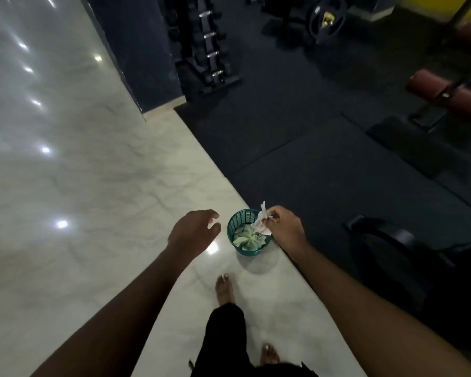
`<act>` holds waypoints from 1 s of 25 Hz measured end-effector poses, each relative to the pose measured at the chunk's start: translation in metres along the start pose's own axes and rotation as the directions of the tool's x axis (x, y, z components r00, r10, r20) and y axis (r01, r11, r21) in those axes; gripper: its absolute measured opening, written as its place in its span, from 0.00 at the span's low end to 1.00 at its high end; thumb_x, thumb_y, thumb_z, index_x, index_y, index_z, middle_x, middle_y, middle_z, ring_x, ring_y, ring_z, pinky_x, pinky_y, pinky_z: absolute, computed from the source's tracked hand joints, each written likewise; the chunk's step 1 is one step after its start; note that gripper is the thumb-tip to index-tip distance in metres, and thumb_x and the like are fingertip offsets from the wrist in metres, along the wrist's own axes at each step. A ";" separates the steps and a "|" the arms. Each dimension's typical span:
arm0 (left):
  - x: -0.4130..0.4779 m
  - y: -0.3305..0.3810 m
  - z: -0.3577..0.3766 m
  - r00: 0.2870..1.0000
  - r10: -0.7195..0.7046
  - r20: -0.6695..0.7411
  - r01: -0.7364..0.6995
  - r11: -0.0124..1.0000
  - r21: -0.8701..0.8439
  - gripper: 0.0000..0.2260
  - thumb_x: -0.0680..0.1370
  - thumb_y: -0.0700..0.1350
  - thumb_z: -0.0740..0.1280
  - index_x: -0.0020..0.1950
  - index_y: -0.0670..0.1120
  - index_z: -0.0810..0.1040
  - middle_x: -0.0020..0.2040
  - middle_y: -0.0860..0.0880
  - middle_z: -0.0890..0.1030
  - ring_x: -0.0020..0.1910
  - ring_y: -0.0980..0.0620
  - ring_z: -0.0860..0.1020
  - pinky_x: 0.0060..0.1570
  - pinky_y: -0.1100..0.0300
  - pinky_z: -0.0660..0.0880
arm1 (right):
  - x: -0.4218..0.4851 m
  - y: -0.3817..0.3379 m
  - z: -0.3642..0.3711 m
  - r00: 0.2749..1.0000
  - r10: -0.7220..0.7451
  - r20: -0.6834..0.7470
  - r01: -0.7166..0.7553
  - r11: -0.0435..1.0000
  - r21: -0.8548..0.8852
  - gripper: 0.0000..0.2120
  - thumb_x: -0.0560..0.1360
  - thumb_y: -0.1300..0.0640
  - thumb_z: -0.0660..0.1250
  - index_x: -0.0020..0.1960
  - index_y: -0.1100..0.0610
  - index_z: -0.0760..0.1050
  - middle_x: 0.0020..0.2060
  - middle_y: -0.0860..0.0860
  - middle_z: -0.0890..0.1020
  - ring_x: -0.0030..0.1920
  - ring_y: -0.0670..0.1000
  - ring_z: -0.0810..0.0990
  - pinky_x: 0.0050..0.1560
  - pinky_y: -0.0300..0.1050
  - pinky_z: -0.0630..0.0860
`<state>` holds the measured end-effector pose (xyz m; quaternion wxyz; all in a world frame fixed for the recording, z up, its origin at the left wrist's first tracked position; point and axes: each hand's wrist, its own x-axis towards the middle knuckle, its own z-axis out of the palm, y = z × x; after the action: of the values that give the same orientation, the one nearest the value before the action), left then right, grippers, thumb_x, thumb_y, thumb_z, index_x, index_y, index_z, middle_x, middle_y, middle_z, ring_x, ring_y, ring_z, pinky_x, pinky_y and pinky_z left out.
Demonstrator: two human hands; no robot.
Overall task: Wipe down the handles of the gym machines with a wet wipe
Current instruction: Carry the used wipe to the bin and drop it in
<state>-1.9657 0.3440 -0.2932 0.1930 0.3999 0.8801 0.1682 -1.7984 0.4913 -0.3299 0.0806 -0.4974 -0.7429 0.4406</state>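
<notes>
Right hand (284, 227) pinches a crumpled wipe (262, 223) over the rim of the teal bin (238, 221); bin holds pale wipes. Left hand (193, 229) hovers just left of bin, fingers spread, holding nothing. Bin sits on marble floor (93, 172) right at the black mat (324, 159) edge. Open marble to the left; dumbbell rack (207, 44) and bench (446, 93) well apart. No legible writing.

1 small teal plastic lattice bin (242, 223) is standing on the pale marble floor, near centre. 1 crumpled white wet wipe (263, 223) is hanging over its right rim. 2 bare hands are showing: left hand (192, 231), right hand (286, 227). 2 bare feet (225, 291) are showing near. 2 red padded rollers (443, 95) are sitting far right. 1 black weight plate (325, 19) is lying far.
</notes>
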 end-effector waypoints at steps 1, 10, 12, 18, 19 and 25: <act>0.032 -0.005 0.003 1.000 0.002 0.024 -0.001 1.000 -0.020 0.14 0.78 0.51 0.65 0.64 0.53 0.78 0.57 0.54 0.81 0.59 0.53 0.77 0.60 0.57 0.73 | 0.029 -0.003 0.007 1.000 0.016 -0.022 -0.016 1.000 0.005 0.06 0.75 0.59 0.68 0.51 0.53 0.79 0.48 0.49 0.82 0.49 0.50 0.80 0.46 0.41 0.72; 0.228 -0.065 0.071 0.954 -0.036 0.297 0.050 0.998 -0.042 0.14 0.78 0.51 0.66 0.63 0.52 0.79 0.58 0.52 0.83 0.58 0.51 0.78 0.59 0.54 0.75 | 0.205 0.022 0.095 0.962 0.273 0.018 -0.272 0.961 -0.059 0.08 0.76 0.56 0.68 0.54 0.58 0.79 0.50 0.55 0.82 0.52 0.56 0.80 0.49 0.45 0.73; 0.260 -0.084 0.111 0.930 -0.055 0.362 0.066 0.998 -0.018 0.16 0.78 0.51 0.66 0.65 0.51 0.78 0.59 0.51 0.82 0.59 0.51 0.78 0.59 0.54 0.75 | 0.240 0.054 0.125 0.949 0.312 0.051 -0.307 0.947 -0.093 0.10 0.77 0.56 0.67 0.56 0.59 0.79 0.52 0.55 0.83 0.53 0.56 0.80 0.47 0.43 0.70; 0.346 -0.136 0.243 0.880 -0.073 0.469 0.046 0.997 0.069 0.17 0.79 0.52 0.65 0.67 0.52 0.76 0.60 0.49 0.82 0.58 0.49 0.79 0.56 0.54 0.77 | 0.343 0.173 0.215 0.933 0.337 0.131 -0.300 0.923 -0.239 0.13 0.78 0.56 0.66 0.61 0.58 0.77 0.58 0.57 0.81 0.60 0.59 0.78 0.57 0.47 0.71; 0.353 -0.145 0.265 0.873 -0.086 0.480 0.056 0.995 0.077 0.17 0.79 0.52 0.65 0.67 0.52 0.76 0.60 0.49 0.82 0.57 0.48 0.79 0.56 0.53 0.77 | 0.351 0.193 0.230 0.925 0.352 0.144 -0.311 0.918 -0.245 0.13 0.77 0.56 0.66 0.61 0.57 0.77 0.59 0.57 0.81 0.60 0.59 0.78 0.57 0.47 0.72; 0.371 -0.168 0.358 0.827 -0.135 0.546 0.109 0.991 0.080 0.17 0.78 0.54 0.64 0.66 0.54 0.76 0.61 0.50 0.81 0.55 0.48 0.80 0.53 0.53 0.78 | 0.374 0.275 0.273 0.896 0.431 0.105 -0.396 0.884 -0.248 0.10 0.78 0.57 0.65 0.58 0.55 0.77 0.54 0.56 0.83 0.54 0.57 0.81 0.50 0.46 0.74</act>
<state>-2.1278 0.5757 -0.7564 0.4390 0.3788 0.8146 0.0134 -1.9512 0.6697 -0.8145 -0.1298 -0.6144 -0.6675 0.4001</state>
